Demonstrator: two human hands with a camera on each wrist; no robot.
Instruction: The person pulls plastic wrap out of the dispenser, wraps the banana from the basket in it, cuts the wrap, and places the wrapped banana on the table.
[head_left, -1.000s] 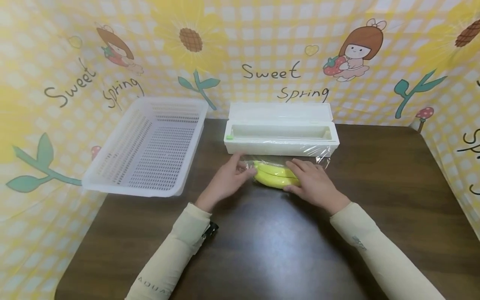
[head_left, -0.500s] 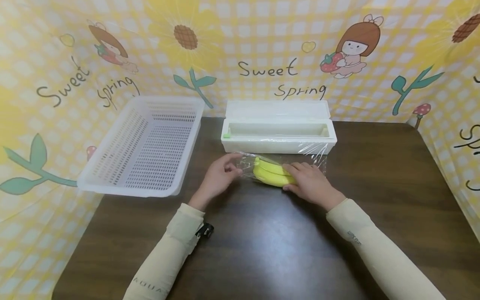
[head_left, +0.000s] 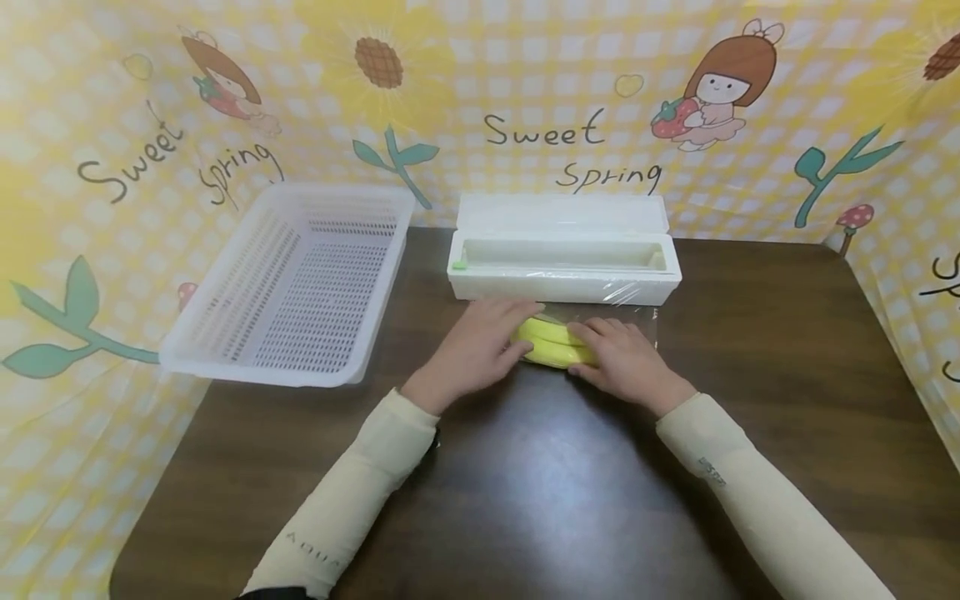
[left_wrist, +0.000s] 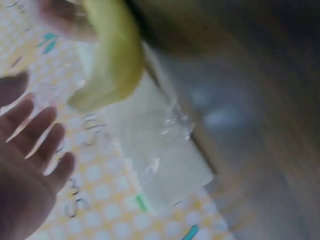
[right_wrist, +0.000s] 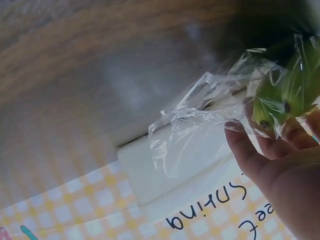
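Note:
A bunch of yellow bananas (head_left: pixel 557 353) lies in front of the white box, partly covered by clear plastic wrap (right_wrist: pixel 187 122). My right hand (head_left: pixel 628 367) grips the right end of the bunch, thumb at the near side and fingers over the top. At the left end is my left hand (head_left: pixel 476 343), its fingers reaching across the far side and its thumb near the front. In the left wrist view that hand's fingers (left_wrist: pixel 37 127) are spread and relaxed beside the bananas. Crinkled film surrounds the dark banana tips in the right wrist view.
Behind the bananas stands a long white box (head_left: pixel 566 288) with its lid raised and a small green piece at its left corner. A white perforated basket (head_left: pixel 255 374) sits at the left. The dark wooden table (head_left: pixel 540 500) meets a yellow checked cloth (head_left: pixel 517 67) at the back.
My left hand has moved right, from the loose film beside the bananas onto their left end. The right hand keeps its grip on the bunch.

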